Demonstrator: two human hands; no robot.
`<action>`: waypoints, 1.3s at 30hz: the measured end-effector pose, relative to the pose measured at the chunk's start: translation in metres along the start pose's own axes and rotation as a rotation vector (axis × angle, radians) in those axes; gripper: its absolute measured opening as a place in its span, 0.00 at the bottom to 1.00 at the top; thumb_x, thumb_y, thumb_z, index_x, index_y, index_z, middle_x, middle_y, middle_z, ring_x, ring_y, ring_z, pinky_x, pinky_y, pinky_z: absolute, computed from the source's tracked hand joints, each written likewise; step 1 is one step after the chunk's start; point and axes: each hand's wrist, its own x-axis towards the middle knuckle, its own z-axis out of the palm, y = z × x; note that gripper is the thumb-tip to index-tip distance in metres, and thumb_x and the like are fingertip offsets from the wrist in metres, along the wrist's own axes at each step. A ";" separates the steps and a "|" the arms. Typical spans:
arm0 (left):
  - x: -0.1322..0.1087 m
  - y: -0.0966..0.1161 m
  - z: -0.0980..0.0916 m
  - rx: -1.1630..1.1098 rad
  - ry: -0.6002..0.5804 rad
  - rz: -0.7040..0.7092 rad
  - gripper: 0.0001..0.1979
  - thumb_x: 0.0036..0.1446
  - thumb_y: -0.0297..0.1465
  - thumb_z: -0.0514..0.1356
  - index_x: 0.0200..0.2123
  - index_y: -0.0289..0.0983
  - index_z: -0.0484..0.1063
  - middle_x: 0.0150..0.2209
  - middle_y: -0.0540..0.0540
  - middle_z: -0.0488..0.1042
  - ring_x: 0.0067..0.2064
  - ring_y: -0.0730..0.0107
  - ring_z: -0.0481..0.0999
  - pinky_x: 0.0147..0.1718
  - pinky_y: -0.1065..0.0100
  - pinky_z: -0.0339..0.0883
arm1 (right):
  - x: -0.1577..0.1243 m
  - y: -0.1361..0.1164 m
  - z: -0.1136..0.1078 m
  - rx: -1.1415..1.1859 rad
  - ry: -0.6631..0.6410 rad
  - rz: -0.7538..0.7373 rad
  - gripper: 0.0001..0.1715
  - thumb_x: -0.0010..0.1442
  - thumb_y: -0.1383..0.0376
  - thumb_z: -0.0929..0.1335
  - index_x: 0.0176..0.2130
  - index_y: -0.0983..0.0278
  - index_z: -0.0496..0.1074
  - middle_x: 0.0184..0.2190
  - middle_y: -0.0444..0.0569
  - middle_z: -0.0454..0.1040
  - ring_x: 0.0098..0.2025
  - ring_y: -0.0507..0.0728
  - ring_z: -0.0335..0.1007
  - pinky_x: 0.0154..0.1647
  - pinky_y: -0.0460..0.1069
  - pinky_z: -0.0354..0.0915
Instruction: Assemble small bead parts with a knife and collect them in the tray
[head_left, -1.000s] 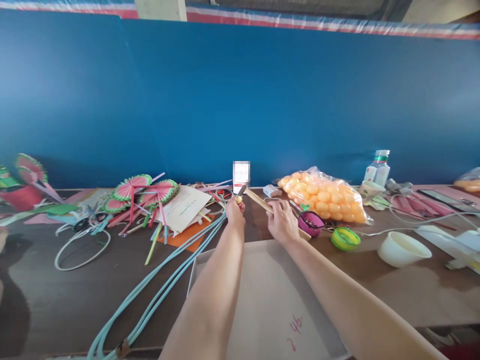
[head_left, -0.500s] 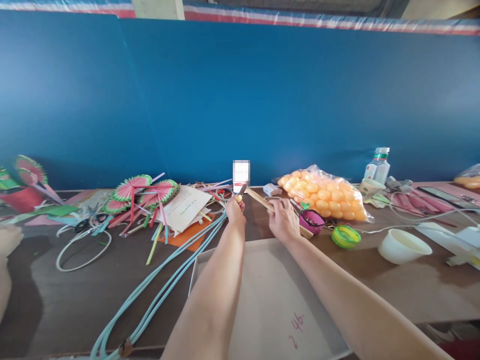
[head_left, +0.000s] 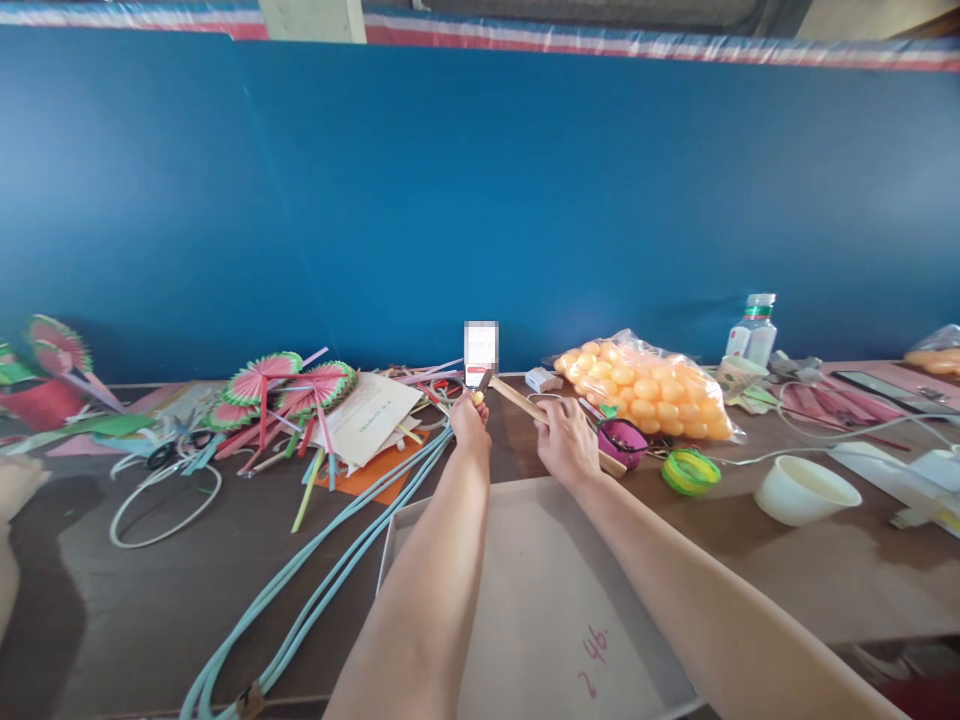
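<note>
Here, my right grip (head_left: 568,440) is closed around the wooden handle of a hammer-like tool (head_left: 517,398), which slants up and leftward from it, the butt showing past its near side. My left grip (head_left: 470,420) is pinched tight on a small yellowish piece (head_left: 477,397) at its fingertips, close by the tool's dark head; I can't tell whether the two touch. Directly behind the left grip I see an upright phone (head_left: 481,350), its screen blurred. Pale blue cords (head_left: 441,442) run just left of that grip, a purple cup (head_left: 636,452) sits just right of the right grip, and a bag of orange balls (head_left: 649,390) lies beyond it on the table (head_left: 135,620)
</note>
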 end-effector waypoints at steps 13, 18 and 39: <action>-0.001 0.000 0.001 0.011 0.016 -0.009 0.05 0.59 0.29 0.58 0.31 0.35 0.68 0.25 0.51 0.67 0.21 0.83 0.66 0.25 0.79 0.63 | 0.000 -0.001 -0.004 0.015 -0.026 0.021 0.15 0.60 0.67 0.64 0.48 0.59 0.68 0.47 0.53 0.66 0.49 0.59 0.63 0.39 0.50 0.62; 0.002 -0.001 0.000 0.010 0.024 -0.005 0.05 0.58 0.30 0.60 0.31 0.35 0.69 0.25 0.51 0.68 0.22 0.82 0.67 0.25 0.78 0.64 | 0.000 0.000 -0.003 0.018 -0.010 0.026 0.16 0.61 0.67 0.63 0.50 0.59 0.68 0.47 0.53 0.66 0.50 0.60 0.62 0.41 0.50 0.61; 0.003 -0.002 0.000 0.029 0.025 -0.009 0.06 0.58 0.30 0.59 0.31 0.34 0.69 0.25 0.51 0.68 0.21 0.83 0.67 0.25 0.78 0.64 | 0.001 0.000 -0.005 -0.002 -0.025 0.034 0.16 0.61 0.67 0.63 0.49 0.59 0.68 0.47 0.53 0.66 0.49 0.59 0.63 0.41 0.49 0.61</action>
